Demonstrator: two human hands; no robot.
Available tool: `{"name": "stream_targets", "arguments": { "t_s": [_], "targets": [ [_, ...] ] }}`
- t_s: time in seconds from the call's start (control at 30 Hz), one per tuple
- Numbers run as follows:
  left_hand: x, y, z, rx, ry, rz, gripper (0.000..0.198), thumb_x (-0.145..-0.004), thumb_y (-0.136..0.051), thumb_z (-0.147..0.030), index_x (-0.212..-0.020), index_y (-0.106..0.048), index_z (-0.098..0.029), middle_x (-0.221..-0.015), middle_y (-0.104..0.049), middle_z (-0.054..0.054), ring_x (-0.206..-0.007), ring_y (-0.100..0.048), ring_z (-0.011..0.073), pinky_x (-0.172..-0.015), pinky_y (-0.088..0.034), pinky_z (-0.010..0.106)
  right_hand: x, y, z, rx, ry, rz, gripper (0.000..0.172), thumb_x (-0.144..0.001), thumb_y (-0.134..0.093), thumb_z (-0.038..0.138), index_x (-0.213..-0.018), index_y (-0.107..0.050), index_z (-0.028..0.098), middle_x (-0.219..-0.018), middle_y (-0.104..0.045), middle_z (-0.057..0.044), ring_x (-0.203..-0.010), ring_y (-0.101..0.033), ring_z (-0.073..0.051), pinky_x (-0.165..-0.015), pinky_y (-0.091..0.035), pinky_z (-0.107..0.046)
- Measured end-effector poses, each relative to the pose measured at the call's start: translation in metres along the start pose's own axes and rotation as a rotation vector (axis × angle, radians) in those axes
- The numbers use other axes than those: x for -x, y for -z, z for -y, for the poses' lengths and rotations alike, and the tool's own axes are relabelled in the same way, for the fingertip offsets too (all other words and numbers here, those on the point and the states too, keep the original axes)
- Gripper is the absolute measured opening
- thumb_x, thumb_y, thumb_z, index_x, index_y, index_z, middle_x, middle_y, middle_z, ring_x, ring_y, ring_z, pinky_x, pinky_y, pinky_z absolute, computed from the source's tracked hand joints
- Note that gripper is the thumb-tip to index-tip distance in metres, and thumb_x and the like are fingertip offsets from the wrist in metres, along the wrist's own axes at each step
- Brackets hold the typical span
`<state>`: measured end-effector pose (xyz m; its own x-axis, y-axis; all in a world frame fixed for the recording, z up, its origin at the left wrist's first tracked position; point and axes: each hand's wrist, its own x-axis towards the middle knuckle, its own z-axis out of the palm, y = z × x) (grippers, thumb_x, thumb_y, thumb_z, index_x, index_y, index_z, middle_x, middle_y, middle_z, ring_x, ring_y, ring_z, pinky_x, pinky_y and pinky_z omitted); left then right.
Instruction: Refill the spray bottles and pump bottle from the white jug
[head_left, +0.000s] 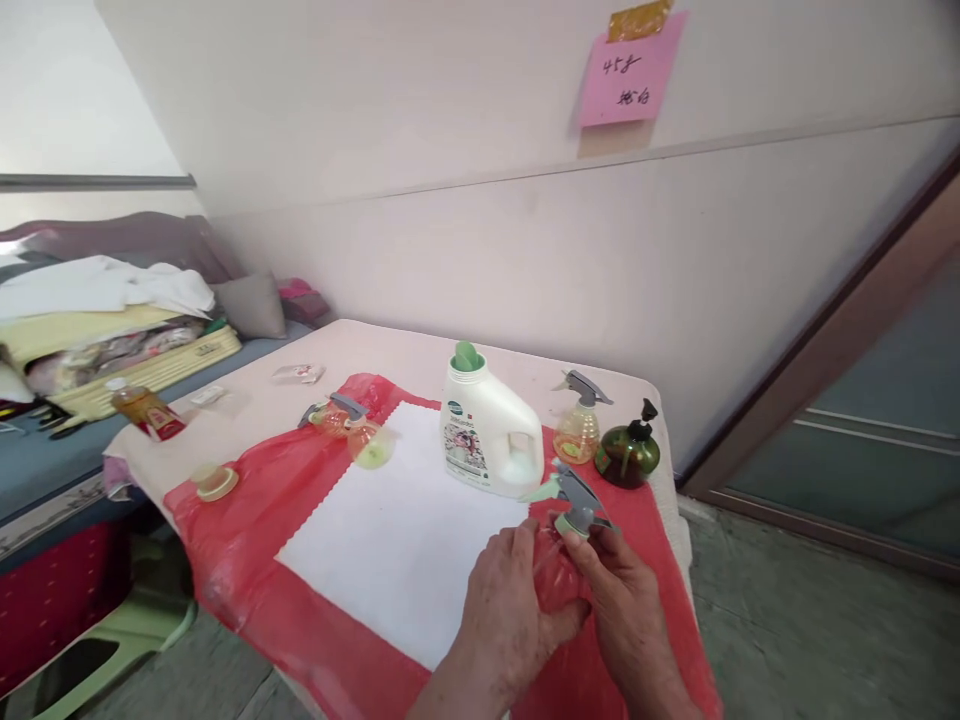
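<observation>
My left hand [510,600] is wrapped round the clear body of a small spray bottle [553,565] near the table's front right. My right hand [619,590] pinches that bottle's grey and green trigger head [574,500] at its collar. Just behind stands a white detergent jug [489,430] with a green cap. An orange-tinted spray bottle [579,425] and a dark green pump bottle [628,452] stand to the jug's right. Another spray bottle [352,425] lies on its side at the left of the white cloth [390,530].
A red plastic sheet [240,540] covers the table. A small cap [216,483] and a brown-liquid bottle [146,405] lie at the table's left. A bed with piled bedding [105,310] is further left. A pink note [630,75] hangs on the wall.
</observation>
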<state>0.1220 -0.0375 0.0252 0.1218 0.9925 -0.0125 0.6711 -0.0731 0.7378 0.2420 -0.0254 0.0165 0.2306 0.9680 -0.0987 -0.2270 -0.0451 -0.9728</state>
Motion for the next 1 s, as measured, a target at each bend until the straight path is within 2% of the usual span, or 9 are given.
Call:
{"name": "stream_targets", "arguments": {
  "t_s": [0.23,0.3,0.4,0.5,0.6,0.67,0.8,0.9,1.0],
  "targets": [
    [0.009,0.003,0.002,0.175,0.011,-0.053,0.062,-0.065,-0.070,-0.031,-0.123,-0.055,-0.017,-0.113,-0.062,0.016,-0.106,-0.055,0.0345,-0.092,-0.040,0.045,-0.003,0.003,0.006,-0.107,-0.072,0.123,0.033,-0.062,-0.082,0.041,-0.087,-0.077,0.021,-0.089,-0.077,-0.006,-0.091,-0.067,-0.026,-0.088,-0.048,-0.039],
    [0.011,0.007,0.000,0.323,0.005,0.004,0.056,-0.067,-0.070,-0.031,-0.121,-0.057,-0.020,-0.107,-0.065,0.011,-0.099,-0.058,0.0299,-0.087,-0.042,0.041,-0.006,0.007,0.004,-0.157,-0.087,0.191,0.031,-0.064,-0.082,0.040,-0.088,-0.077,0.021,-0.092,-0.077,-0.007,-0.091,-0.067,-0.025,-0.091,-0.047,-0.039],
    [0.012,0.013,-0.003,0.637,-0.006,0.158,0.051,-0.072,-0.068,-0.033,-0.121,-0.058,-0.023,-0.095,-0.067,0.004,-0.086,-0.059,0.0232,-0.080,-0.044,0.034,-0.010,0.011,0.001,-0.295,-0.134,0.295,0.028,-0.065,-0.081,0.038,-0.087,-0.077,0.022,-0.090,-0.077,-0.006,-0.086,-0.068,-0.024,-0.088,-0.047,-0.039],
    [0.012,0.016,-0.004,0.892,-0.014,0.259,0.050,-0.073,-0.068,-0.033,-0.121,-0.060,-0.020,-0.089,-0.066,0.003,-0.082,-0.059,0.0211,-0.079,-0.045,0.033,-0.009,0.011,0.002,-0.427,-0.231,0.334,0.027,-0.063,-0.082,0.039,-0.085,-0.077,0.023,-0.084,-0.077,-0.006,-0.079,-0.069,-0.025,-0.083,-0.050,-0.041],
    [0.010,0.017,-0.003,1.032,-0.015,0.294,0.048,-0.072,-0.069,-0.030,-0.119,-0.062,-0.018,-0.088,-0.067,0.004,-0.080,-0.060,0.0210,-0.080,-0.045,0.034,-0.007,0.007,0.003,-0.421,-0.255,0.361,0.034,-0.070,-0.076,0.046,-0.094,-0.076,0.022,-0.094,-0.076,-0.009,-0.090,-0.069,-0.029,-0.092,-0.046,-0.047],
    [0.009,0.020,-0.001,1.064,0.000,0.230,0.044,-0.074,-0.068,-0.029,-0.116,-0.063,-0.017,-0.093,-0.068,0.005,-0.084,-0.061,0.0223,-0.083,-0.045,0.035,-0.006,0.003,-0.001,-0.405,-0.211,0.372,0.041,-0.078,-0.066,0.054,-0.103,-0.073,0.022,-0.108,-0.074,-0.011,-0.103,-0.065,-0.031,-0.100,-0.040,-0.050],
    [0.006,0.031,0.005,1.072,0.012,-0.049,0.040,-0.079,-0.065,-0.034,-0.116,-0.061,-0.019,-0.110,-0.067,0.008,-0.103,-0.060,0.0258,-0.094,-0.043,0.037,-0.004,-0.006,-0.014,-0.464,-0.164,0.405,0.040,-0.082,-0.062,0.053,-0.111,-0.069,0.026,-0.124,-0.067,-0.008,-0.120,-0.056,-0.029,-0.109,-0.032,-0.048],
    [0.004,0.040,0.008,1.053,0.021,-0.232,0.042,-0.080,-0.064,-0.040,-0.115,-0.061,-0.019,-0.110,-0.067,0.009,-0.106,-0.060,0.0263,-0.094,-0.043,0.038,0.004,-0.014,-0.019,-0.502,-0.242,0.497,0.041,-0.082,-0.062,0.051,-0.116,-0.066,0.027,-0.134,-0.060,-0.007,-0.126,-0.051,-0.028,-0.106,-0.035,-0.046],
    [0.003,0.046,0.007,1.047,0.076,-0.312,0.043,-0.078,-0.065,-0.044,-0.114,-0.061,-0.019,-0.108,-0.067,0.008,-0.102,-0.061,0.0252,-0.091,-0.046,0.037,0.015,-0.023,-0.018,-0.550,-0.383,0.590,0.043,-0.083,-0.061,0.051,-0.120,-0.063,0.029,-0.139,-0.056,-0.007,-0.120,-0.054,-0.028,-0.095,-0.042,-0.044]
  ]
}}
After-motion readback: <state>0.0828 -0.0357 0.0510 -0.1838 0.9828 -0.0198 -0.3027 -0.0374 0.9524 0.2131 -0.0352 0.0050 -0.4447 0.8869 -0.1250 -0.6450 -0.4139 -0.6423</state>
